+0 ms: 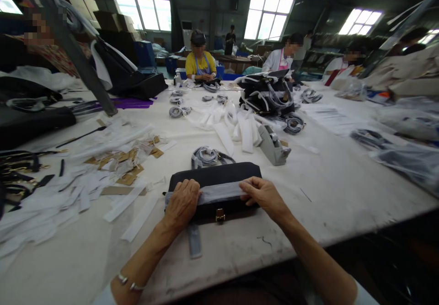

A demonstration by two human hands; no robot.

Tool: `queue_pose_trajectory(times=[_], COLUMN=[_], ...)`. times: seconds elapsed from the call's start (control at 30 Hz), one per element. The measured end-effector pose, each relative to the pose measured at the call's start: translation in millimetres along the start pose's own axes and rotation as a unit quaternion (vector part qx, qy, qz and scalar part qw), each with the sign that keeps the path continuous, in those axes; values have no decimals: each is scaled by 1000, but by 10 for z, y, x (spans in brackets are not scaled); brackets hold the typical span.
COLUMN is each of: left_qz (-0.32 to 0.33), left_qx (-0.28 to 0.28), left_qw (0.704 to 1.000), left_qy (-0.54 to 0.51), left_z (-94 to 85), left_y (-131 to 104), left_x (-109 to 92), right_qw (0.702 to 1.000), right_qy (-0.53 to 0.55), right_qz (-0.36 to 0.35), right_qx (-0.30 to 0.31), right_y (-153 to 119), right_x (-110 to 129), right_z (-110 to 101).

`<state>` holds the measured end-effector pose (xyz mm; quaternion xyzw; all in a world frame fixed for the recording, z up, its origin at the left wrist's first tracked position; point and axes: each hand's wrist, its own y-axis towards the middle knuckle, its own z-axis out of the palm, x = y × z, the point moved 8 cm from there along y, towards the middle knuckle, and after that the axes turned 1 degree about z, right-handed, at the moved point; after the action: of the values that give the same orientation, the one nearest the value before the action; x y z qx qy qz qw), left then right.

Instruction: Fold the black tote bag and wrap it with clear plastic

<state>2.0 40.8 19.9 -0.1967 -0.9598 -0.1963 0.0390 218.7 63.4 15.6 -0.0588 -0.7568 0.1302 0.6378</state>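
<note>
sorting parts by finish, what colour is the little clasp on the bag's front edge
Gold-toned clasp on the black bag; seen in the head view.

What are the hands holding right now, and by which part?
Both hands press a pale wrapping strip across the black bag: left hand on the strip's left end, right hand on its right end.

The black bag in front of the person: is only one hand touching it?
No. Both the left hand and the right hand press a translucent strip onto the black bag.
</note>
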Motion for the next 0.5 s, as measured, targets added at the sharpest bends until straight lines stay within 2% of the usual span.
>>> queue_pose_trajectory(times=[0.1,0.2,0.37,0.5], left_qz=[1,1,-2,4], left_qx=[1,2,4,6], left_qw=[1000,1000,1000,1000], left_qy=[4,1,-1,3], left_z=[-8,-16,-9,15], left_y=[2,13,30,21], left_x=[-1,-1,2,-4], right_qw=[996,990,994,998], right_qy=[-88,-140,-79,-41], right_qz=[25,-3,-67,-48], right_qx=[-7,-27,-39,-25], right_y=[5,19,24,52], right_x=[71,151,135,13], right_z=[5,-1,-36,-60])
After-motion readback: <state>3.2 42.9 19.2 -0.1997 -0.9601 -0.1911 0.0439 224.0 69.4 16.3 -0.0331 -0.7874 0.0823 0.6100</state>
